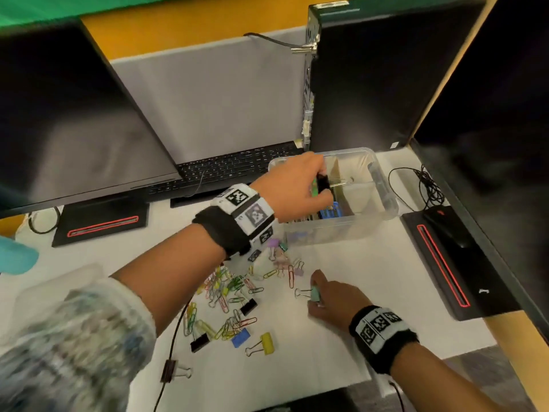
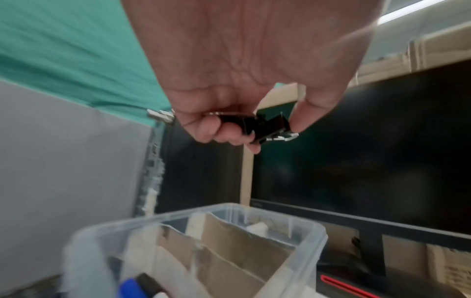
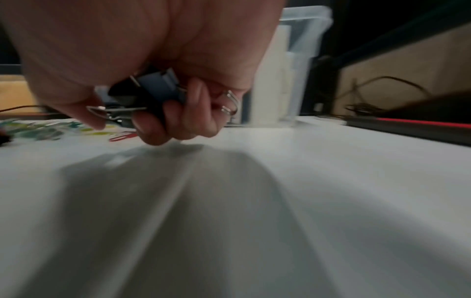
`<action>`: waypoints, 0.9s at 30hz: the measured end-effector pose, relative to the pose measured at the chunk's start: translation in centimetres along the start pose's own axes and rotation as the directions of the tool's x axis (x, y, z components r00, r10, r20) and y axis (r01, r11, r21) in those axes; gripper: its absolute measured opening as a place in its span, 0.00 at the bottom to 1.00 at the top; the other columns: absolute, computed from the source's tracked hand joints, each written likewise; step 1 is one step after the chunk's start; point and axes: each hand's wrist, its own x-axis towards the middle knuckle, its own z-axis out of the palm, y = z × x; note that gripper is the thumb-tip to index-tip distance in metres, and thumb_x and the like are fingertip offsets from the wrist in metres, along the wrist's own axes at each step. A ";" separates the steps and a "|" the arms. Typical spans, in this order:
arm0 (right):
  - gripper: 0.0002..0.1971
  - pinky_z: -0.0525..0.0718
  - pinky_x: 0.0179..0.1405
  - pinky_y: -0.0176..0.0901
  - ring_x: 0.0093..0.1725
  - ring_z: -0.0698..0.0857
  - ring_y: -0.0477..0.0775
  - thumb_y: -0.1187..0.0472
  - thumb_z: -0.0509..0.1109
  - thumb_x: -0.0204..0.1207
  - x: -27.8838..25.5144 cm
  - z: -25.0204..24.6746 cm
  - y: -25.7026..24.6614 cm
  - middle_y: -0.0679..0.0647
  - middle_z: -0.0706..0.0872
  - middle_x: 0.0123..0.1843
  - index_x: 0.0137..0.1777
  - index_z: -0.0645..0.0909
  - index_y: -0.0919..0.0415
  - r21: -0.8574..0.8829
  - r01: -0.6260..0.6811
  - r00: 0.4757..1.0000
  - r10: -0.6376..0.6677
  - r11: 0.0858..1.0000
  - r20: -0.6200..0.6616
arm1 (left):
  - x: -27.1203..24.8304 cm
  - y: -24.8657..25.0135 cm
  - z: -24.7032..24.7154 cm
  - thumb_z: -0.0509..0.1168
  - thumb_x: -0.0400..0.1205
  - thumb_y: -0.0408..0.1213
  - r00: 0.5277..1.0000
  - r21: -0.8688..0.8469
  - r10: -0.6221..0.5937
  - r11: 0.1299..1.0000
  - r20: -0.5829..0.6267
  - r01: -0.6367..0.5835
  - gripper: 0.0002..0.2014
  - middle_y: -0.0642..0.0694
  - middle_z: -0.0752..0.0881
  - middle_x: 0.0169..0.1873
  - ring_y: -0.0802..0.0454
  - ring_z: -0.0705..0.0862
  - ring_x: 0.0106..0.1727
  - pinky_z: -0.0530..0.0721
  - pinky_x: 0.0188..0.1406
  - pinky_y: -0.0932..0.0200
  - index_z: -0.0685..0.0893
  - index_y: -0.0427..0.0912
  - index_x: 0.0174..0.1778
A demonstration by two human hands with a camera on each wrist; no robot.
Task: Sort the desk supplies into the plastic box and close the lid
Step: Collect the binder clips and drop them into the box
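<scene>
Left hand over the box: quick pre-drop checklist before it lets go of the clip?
1. Left hand grips the black binder clip: ok.
2. Hand is above the open plastic box: ok.
3. No lid on the box: ok.
4. Which cardboard divider section lies directly under the clip: cannot tell.
5. Right hand is clear of the box, low over the desk, holding binder clips: ok.
6. Sorting finished: not ok, paper clips and a yellow binder clip remain on the desk.
</scene>
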 end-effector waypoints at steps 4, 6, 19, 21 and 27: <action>0.21 0.79 0.45 0.47 0.40 0.79 0.56 0.46 0.61 0.77 -1.6 -0.3 3.2 0.50 0.80 0.43 0.64 0.62 0.55 0.152 -0.108 0.992 0.116 0.982 -0.046 | 6.0 2.6 4.9 0.66 0.77 0.47 0.983 0.080 -0.062 0.996 0.172 0.049 0.18 0.40 0.81 0.52 0.46 0.78 0.47 0.78 0.48 0.54 0.80 0.37 0.56; 0.20 0.77 0.42 0.45 0.40 0.79 0.55 0.46 0.61 0.77 -2.3 -0.2 4.3 0.49 0.80 0.43 0.63 0.63 0.55 0.201 -0.142 0.986 0.156 0.969 -0.057 | 8.0 3.5 6.9 0.67 0.78 0.46 0.969 0.115 -0.115 0.989 0.220 0.092 0.20 0.38 0.82 0.57 0.44 0.79 0.50 0.74 0.49 0.55 0.80 0.36 0.59; 0.18 0.77 0.39 0.47 0.42 0.81 0.59 0.45 0.64 0.76 -7.5 -13.7 4.4 0.54 0.80 0.42 0.53 0.68 0.58 0.125 -0.329 0.883 0.352 0.936 -0.311 | 4.3 2.4 7.4 0.61 0.83 0.39 0.988 -0.090 -0.156 0.984 -0.014 0.154 0.21 0.45 0.74 0.70 0.46 0.75 0.70 0.75 0.70 0.50 0.72 0.46 0.73; 0.17 0.75 0.36 0.47 0.39 0.78 0.60 0.47 0.63 0.77 -6.6 -17.0 3.6 0.55 0.78 0.40 0.55 0.69 0.60 0.094 -0.328 0.807 0.331 0.940 -0.490 | 1.0 0.5 7.3 0.61 0.83 0.38 0.977 -0.139 -0.166 0.979 -0.131 0.148 0.21 0.47 0.74 0.70 0.48 0.71 0.71 0.71 0.74 0.50 0.72 0.46 0.73; 0.20 0.77 0.45 0.47 0.55 0.84 0.63 0.52 0.67 0.77 2.0 -19.5 2.6 0.61 0.84 0.57 0.64 0.75 0.65 -0.202 -0.382 0.889 0.298 0.902 -0.348 | -8.9 -6.5 9.2 0.62 0.83 0.40 0.914 -0.097 -0.348 0.937 -0.206 0.335 0.23 0.47 0.71 0.71 0.48 0.67 0.70 0.69 0.72 0.53 0.70 0.47 0.74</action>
